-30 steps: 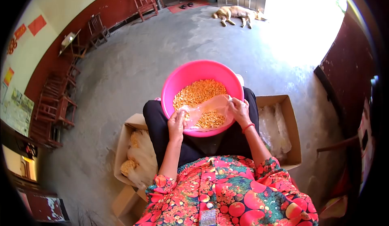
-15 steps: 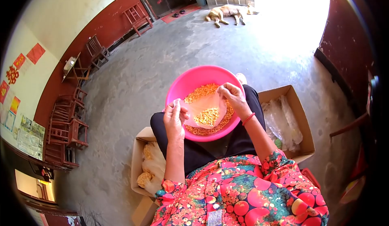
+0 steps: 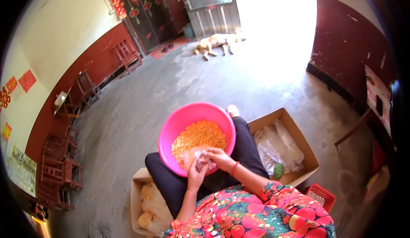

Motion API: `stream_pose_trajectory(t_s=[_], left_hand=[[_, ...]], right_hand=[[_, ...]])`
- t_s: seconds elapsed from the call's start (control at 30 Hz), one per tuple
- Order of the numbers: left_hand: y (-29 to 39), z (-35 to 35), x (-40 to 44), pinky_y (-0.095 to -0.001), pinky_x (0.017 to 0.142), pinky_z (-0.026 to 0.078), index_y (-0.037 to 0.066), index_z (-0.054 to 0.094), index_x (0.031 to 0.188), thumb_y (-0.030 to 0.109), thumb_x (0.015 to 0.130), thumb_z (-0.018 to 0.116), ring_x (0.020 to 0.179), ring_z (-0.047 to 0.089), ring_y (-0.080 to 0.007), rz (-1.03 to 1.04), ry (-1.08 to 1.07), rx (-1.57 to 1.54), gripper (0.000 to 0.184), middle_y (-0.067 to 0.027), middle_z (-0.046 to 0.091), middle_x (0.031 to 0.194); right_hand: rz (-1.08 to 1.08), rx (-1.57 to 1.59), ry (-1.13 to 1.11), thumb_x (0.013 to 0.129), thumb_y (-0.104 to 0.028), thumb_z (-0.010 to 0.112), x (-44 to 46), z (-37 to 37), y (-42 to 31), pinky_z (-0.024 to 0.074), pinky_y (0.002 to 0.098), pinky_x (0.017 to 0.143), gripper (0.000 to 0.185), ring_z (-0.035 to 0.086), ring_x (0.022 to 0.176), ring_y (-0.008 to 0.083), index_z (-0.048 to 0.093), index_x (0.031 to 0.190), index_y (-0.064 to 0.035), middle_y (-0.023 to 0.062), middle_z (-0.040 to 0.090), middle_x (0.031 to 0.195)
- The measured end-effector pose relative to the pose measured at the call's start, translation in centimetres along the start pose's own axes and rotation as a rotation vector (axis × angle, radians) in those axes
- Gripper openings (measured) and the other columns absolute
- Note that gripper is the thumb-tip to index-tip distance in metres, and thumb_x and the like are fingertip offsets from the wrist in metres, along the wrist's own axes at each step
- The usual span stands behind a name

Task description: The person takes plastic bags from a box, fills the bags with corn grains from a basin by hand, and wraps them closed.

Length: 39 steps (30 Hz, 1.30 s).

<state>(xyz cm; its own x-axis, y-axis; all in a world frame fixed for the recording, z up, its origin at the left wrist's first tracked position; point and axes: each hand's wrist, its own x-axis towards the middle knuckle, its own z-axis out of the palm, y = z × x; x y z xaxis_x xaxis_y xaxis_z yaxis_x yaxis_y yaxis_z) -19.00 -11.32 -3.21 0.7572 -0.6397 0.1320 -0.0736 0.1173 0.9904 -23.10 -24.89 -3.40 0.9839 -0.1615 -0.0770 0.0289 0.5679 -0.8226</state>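
A pink basin (image 3: 164,142) rests on my lap, with many orange-yellow kernels (image 3: 200,136) inside. Over its near edge, my left hand (image 3: 197,175) and my right hand (image 3: 218,157) are close together, fingers closed on the gathered top of a clear plastic bag (image 3: 194,153). The bag hangs low against the kernels, and its lower part is hard to tell from them. A red band circles my right wrist.
At the left, a cardboard box (image 3: 136,195) holds filled bags. Another box (image 3: 308,169) at the right holds clear bags and a green object (image 3: 278,170). A red basket (image 3: 328,198) stands behind it. A dog (image 3: 215,42) lies near the doorway; wooden chairs (image 3: 70,174) line the left wall.
My hands have come together from opposite sides of the bag's mouth, and its opening is now gathered. The view has tilted up, showing more of the door.
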Motion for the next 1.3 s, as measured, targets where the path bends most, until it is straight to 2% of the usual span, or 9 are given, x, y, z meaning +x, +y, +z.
stream_pose_trajectory(t_s=[0.1,0.17,0.23,0.37,0.4,0.63,0.87,0.97,1.3], left_hand=[[0.3,0.8,-0.2,-0.0213,0.066,0.047,0.000,0.048,0.100,0.006,0.078,0.060,0.076,0.056,-0.0091,0.113,0.037,0.078,0.026,-0.0028,0.057,0.084],[-0.7,0.3,-0.1,-0.0214,0.065,0.047,0.000,0.048,0.095,0.006,0.078,0.060,0.076,0.056,-0.0087,0.136,0.069,0.143,0.022,-0.0032,0.057,0.081],[-1.2,-0.3,-0.3,-0.0218,0.065,0.047,0.000,0.048,0.095,0.005,0.078,0.060,0.075,0.056,-0.0090,-0.080,0.119,0.106,0.021,-0.0028,0.057,0.079],[-2.0,-0.7,0.1,-0.0203,0.067,0.047,0.003,0.044,0.103,0.002,0.080,0.055,0.082,0.055,-0.0108,0.142,0.164,0.115,0.026,-0.0045,0.054,0.089],[-2.1,-0.7,0.1,-0.0201,0.069,0.046,0.004,0.041,0.108,0.000,0.078,0.054,0.081,0.055,-0.0107,0.082,0.159,-0.050,0.033,-0.0036,0.053,0.091],[0.3,-1.7,-0.4,-0.0261,0.074,0.049,0.005,0.036,0.113,-0.007,0.074,0.050,0.091,0.054,-0.0153,-0.141,0.063,-0.531,0.043,-0.0080,0.047,0.104],[-1.2,-1.8,0.0,-0.0263,0.068,0.050,0.005,0.043,0.101,-0.003,0.082,0.048,0.079,0.058,-0.0150,-0.136,0.145,-0.390,0.022,-0.0076,0.055,0.091],[-2.0,-2.1,0.0,-0.0248,0.061,0.051,0.007,0.042,0.112,0.002,0.084,0.047,0.076,0.058,-0.0145,-0.115,0.126,-0.363,0.028,-0.0060,0.055,0.094],[-0.6,-1.4,-0.3,-0.0257,0.065,0.049,0.004,0.046,0.108,0.002,0.085,0.045,0.073,0.058,-0.0133,-0.112,0.142,-0.320,0.024,-0.0055,0.057,0.089]], right_hand=[[-0.144,-0.224,-0.180,0.084,-0.020,0.054,0.4,-0.5,0.9,0.0437,0.0179,0.060,0.024,0.054,0.069,0.0051,0.057,0.100,-0.0015,0.0023,0.061,0.087],[0.009,-0.274,-0.227,0.084,-0.021,0.056,0.1,-1.0,0.7,0.0432,0.0226,0.078,0.031,0.053,0.087,0.0073,0.055,0.108,-0.0023,0.0009,0.059,0.095],[-0.065,-0.303,-0.254,0.084,-0.022,0.056,1.1,-1.8,2.5,0.0431,0.0223,0.078,0.033,0.052,0.089,0.0071,0.053,0.110,-0.0017,0.0013,0.058,0.098],[-0.254,-0.710,-0.332,0.085,-0.023,0.051,0.6,-0.7,1.6,0.0394,0.0285,0.085,0.036,0.049,0.101,0.0162,0.049,0.115,-0.0038,0.0085,0.051,0.109],[-0.198,-0.716,-0.313,0.085,-0.022,0.050,0.6,-0.6,1.9,0.0373,0.0314,0.088,0.035,0.046,0.107,0.0210,0.048,0.116,-0.0037,0.0125,0.046,0.114],[-0.409,-1.048,-0.210,0.078,-0.016,0.052,0.1,0.6,2.5,0.0435,0.0390,0.078,0.039,0.056,0.090,0.0343,0.049,0.116,-0.0080,0.0203,0.055,0.100],[-0.492,-1.169,-0.164,0.075,-0.022,0.059,-0.7,1.4,2.0,0.0466,0.0380,0.067,0.042,0.059,0.077,0.0332,0.048,0.112,-0.0049,0.0188,0.059,0.083],[-0.483,-1.133,-0.188,0.074,-0.024,0.061,-0.8,1.6,1.8,0.0457,0.0381,0.063,0.044,0.059,0.074,0.0323,0.047,0.111,-0.0048,0.0178,0.058,0.080],[-0.434,-1.104,-0.193,0.070,-0.025,0.065,-0.4,1.3,2.3,0.0454,0.0363,0.066,0.049,0.058,0.078,0.0306,0.045,0.110,-0.0043,0.0156,0.058,0.083]])
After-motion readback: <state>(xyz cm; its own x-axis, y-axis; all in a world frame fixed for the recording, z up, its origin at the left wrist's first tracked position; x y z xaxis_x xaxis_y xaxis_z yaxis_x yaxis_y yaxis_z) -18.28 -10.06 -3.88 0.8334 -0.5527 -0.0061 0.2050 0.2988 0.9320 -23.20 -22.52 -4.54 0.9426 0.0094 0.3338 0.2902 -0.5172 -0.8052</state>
